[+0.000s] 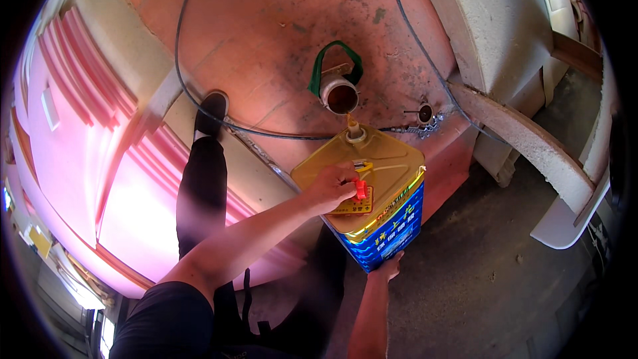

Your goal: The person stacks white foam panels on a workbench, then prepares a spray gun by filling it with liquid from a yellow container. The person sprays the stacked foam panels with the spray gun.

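A large square tin can, gold on top with blue printed sides, is tilted away from me. My left hand is closed around the handle on its top, and a red cap shows at the fingers. Low on the can's near end, my right hand presses against the bottom, its fingers partly hidden underneath. Amber liquid runs from the can's spout toward a small metal pot standing just beyond. Dark reddish-brown liquid shows inside the pot, and a green strap loops above it.
A black hose curves across the reddish floor and passes behind the can. Near a small round metal fitting lies a metal chain. Pinkish-white panels stand at left, and a pale curved piece at right.
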`<state>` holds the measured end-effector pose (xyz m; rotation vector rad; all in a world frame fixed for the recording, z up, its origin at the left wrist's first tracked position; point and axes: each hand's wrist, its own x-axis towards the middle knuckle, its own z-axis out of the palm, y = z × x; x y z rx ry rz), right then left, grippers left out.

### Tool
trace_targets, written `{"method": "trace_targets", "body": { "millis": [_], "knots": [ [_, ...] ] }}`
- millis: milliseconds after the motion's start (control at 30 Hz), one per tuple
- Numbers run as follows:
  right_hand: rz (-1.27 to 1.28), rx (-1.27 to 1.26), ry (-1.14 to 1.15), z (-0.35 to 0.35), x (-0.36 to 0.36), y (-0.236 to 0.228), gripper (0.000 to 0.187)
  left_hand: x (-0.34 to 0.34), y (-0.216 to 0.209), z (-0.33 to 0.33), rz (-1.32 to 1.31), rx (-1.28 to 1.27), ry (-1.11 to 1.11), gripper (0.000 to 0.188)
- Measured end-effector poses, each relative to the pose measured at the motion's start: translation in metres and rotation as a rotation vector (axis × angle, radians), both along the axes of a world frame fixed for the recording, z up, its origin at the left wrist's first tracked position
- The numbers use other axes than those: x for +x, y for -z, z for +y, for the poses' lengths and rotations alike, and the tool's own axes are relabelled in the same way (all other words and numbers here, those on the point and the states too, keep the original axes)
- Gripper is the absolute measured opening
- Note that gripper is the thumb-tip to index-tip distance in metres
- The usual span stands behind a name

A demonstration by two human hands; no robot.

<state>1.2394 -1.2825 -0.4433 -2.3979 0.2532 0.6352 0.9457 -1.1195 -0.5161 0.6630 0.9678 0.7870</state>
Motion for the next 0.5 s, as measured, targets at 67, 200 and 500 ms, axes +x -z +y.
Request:
{"method": "trace_targets", "body": {
  "millis": [67,200,500],
  "knots": [
    [-0.004,-0.014,0.002,0.0019,-0.0021,-0.0009,0.062,0.0013,0.0022,-0.001,-0.009,0.008,-0.012,0.025],
    [0.001,-0.018,-0.004,-0.0047,0.0046,0.0016,0.062,0.0017,0.0018,-0.0013,-0.01,0.003,-0.018,0.025],
    [0.009,-0.001,0.015,-0.0053,0.0054,0.0022,0.061,0.0012,-0.0006,-0.0011,-0.029,0.015,-0.034,0.021]
  ]
}}
